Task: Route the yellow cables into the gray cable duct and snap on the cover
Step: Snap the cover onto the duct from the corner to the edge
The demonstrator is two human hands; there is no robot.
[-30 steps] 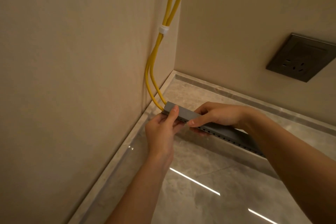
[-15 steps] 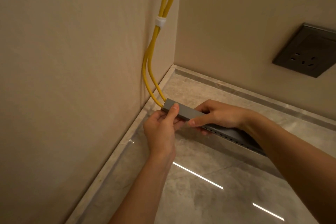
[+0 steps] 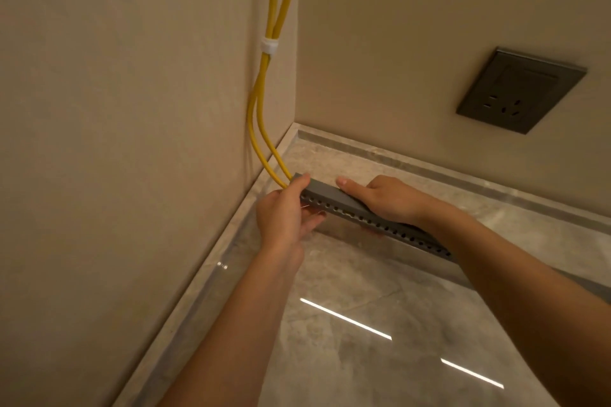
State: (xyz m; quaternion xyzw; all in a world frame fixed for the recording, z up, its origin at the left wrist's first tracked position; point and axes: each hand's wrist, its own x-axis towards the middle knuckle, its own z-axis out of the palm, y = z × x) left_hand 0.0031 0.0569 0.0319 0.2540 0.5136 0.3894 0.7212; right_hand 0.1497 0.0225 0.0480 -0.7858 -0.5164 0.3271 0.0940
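Duct [image 3: 334, 200]: gray, long and narrow, with a plain flat top face and a row of small holes along the near side wall. It is laid across the floor [image 3: 363, 357] near the room corner, running from the left wall toward the lower right, where its far end is hidden behind the right forearm. Whether the top face is a separate cover cannot be told.

Cables [image 3: 264, 109]: two, yellow, hung down the corner from above, bound together by a white tie [image 3: 268, 45], spread apart below it, then curved into the left end of the duct.

Left hand [image 3: 284, 218]: closed around the left end of the duct, thumb laid on the top face, fingers curled under the near side.

Right hand [image 3: 386, 198]: laid flat on the top face just right of the left hand, fingers extended; nothing is clasped by it.

Floor: glossy gray stone-look tile, marked with bright streaks of reflected light, edged by a matching skirting [image 3: 429, 168].

Walls [image 3: 115, 109]: plain beige, met in a corner. A dark gray socket [image 3: 520, 91] is mounted on the right wall, well apart from the duct.
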